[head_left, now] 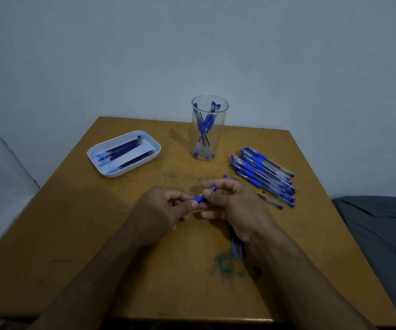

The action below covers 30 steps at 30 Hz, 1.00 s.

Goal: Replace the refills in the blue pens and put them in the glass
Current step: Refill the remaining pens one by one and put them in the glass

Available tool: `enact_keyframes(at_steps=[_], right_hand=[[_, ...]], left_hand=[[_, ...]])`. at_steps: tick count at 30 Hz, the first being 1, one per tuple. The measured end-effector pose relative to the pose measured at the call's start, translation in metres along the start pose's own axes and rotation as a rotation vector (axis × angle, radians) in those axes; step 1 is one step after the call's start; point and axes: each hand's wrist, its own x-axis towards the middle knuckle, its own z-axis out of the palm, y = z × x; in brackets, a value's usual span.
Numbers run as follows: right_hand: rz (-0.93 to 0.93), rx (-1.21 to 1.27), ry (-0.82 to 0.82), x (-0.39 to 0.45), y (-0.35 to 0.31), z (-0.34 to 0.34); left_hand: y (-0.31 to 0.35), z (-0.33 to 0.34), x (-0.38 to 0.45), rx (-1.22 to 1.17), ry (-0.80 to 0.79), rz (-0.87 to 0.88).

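Both my hands meet over the middle of the brown table [78,234]. My left hand [162,213] and my right hand [231,206] pinch one blue pen [200,197] between their fingertips; only its blue grip shows. A tall clear glass [209,128] at the back holds several blue pens. A pile of blue pens [263,175] lies to the right of the glass. A white tray [123,154] at the back left holds several dark refills. Blue pen parts [237,248] lie under my right wrist, mostly hidden.
The table stands against a pale wall. Grey cloth [382,234] lies off the table's right edge. A dark ink smudge [228,265] marks the table near the front.
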Motion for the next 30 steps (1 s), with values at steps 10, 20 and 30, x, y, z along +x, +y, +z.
enact_keyframes(at_steps=[10,20,30], right_hand=[[-0.080,-0.166,-0.090,0.003,0.000,-0.004],[-0.118,-0.245,-0.168,0.002,-0.004,-0.008],[-0.213,-0.282,0.021,-0.001,-0.006,-0.007]], left_hand=[[-0.007,-0.008,-0.005,0.095,-0.056,0.056],[-0.006,-0.009,-0.010,0.095,-0.062,0.173],[-0.008,-0.014,-0.008,0.043,0.095,0.058]])
